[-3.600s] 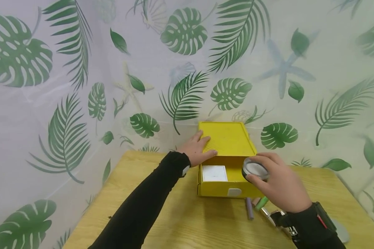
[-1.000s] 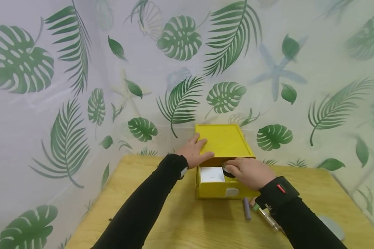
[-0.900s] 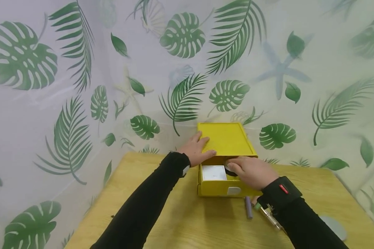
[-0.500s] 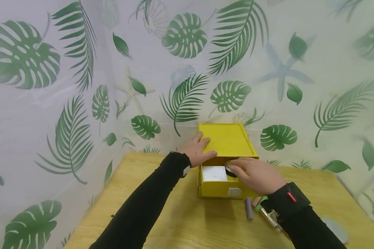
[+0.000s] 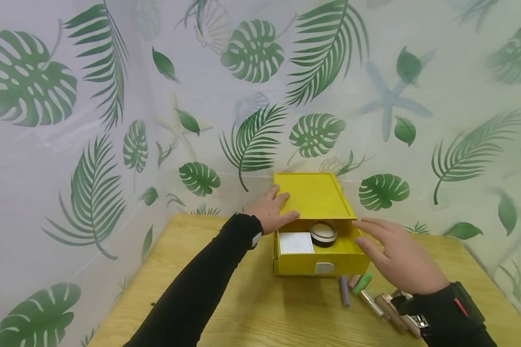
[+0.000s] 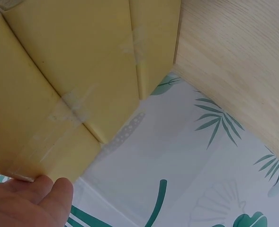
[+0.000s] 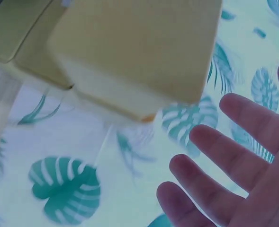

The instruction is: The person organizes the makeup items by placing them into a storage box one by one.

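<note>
My left hand point(image 5: 267, 211) holds the raised lid point(image 5: 314, 195) of a yellow box point(image 5: 301, 265) by its left edge, thumb and fingers spread over the lid's face. In the left wrist view, fingertips point(image 6: 58, 191) sit at the edge of a taped yellow panel. Inside the box a small white square box point(image 5: 295, 243) lies at the left. Beside it stands a round jar point(image 5: 323, 233) with a clear top, pale contents and a dark base. My right hand point(image 5: 404, 255), fingers extended and holding nothing, hovers just off the box's right side; the right wrist view shows its fingers point(image 7: 234, 149) spread.
On the table point(image 5: 239, 308), in front and to the right of the box, lie a purple stick point(image 5: 345, 291), a green piece point(image 5: 363, 284) and several slim cosmetic tubes point(image 5: 388, 311), partly under my right wrist. A leaf-patterned sheet point(image 5: 252, 144) hangs behind.
My right hand carried the round jar into the box, let go of it beside the white box, and drew back to the right. The left hand has stayed at the lid.
</note>
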`<action>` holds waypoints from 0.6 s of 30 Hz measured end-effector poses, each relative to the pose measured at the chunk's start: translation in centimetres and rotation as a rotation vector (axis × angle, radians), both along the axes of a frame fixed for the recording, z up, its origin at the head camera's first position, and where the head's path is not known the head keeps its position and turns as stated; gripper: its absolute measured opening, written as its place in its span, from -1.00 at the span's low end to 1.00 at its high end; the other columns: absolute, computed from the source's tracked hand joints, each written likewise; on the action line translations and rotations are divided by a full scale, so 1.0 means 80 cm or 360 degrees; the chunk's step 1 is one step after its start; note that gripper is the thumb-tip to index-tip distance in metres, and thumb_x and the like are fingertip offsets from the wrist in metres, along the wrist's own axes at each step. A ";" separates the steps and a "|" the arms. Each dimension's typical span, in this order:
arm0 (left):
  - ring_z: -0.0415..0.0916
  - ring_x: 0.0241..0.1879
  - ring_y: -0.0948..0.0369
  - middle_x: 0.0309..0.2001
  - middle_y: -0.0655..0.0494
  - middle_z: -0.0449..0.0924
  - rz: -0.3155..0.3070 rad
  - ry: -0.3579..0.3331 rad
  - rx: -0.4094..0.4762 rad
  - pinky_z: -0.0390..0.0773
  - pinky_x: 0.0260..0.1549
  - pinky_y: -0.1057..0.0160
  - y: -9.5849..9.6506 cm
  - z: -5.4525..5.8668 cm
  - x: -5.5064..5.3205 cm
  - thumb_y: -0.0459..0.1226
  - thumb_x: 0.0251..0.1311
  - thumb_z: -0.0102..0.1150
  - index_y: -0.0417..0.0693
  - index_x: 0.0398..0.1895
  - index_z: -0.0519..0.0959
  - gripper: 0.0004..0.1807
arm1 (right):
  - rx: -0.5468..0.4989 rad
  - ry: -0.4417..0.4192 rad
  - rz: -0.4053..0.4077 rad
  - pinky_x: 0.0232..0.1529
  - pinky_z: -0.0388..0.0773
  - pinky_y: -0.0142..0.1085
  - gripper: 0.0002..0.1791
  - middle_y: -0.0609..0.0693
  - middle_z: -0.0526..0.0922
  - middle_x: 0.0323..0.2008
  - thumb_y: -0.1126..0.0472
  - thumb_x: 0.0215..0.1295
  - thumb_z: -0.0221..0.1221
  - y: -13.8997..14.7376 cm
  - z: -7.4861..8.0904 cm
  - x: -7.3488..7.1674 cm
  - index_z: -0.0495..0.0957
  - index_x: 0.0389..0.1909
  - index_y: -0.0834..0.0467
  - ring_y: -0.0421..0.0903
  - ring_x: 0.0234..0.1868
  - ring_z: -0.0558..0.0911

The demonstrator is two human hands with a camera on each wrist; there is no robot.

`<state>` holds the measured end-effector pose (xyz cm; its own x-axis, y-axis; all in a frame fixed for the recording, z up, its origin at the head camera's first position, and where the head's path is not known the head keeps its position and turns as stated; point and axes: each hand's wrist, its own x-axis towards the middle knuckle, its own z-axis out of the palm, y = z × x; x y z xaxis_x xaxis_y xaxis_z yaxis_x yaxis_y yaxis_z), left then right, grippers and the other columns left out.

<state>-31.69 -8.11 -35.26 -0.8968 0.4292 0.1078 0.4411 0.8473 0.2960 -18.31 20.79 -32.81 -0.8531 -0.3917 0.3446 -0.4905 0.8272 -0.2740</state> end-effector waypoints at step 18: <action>-0.12 0.38 0.10 0.49 -0.02 -0.20 -0.0008 -0.0013 0.0026 0.15 0.29 0.01 -0.002 -0.001 0.002 0.34 0.25 -0.24 0.12 0.46 0.09 -0.18 | 0.0069 -0.0322 -0.0380 -0.04 0.31 0.32 -0.31 0.47 0.29 0.16 -0.17 0.47 -0.14 0.137 -0.070 0.007 0.28 0.27 0.35 0.43 0.11 0.25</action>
<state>-31.52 -8.29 -35.31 -0.8955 0.4318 0.1077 0.4428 0.8401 0.3132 -17.79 31.78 -38.39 -0.9723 -0.1824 0.1460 -0.2199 0.9255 -0.3084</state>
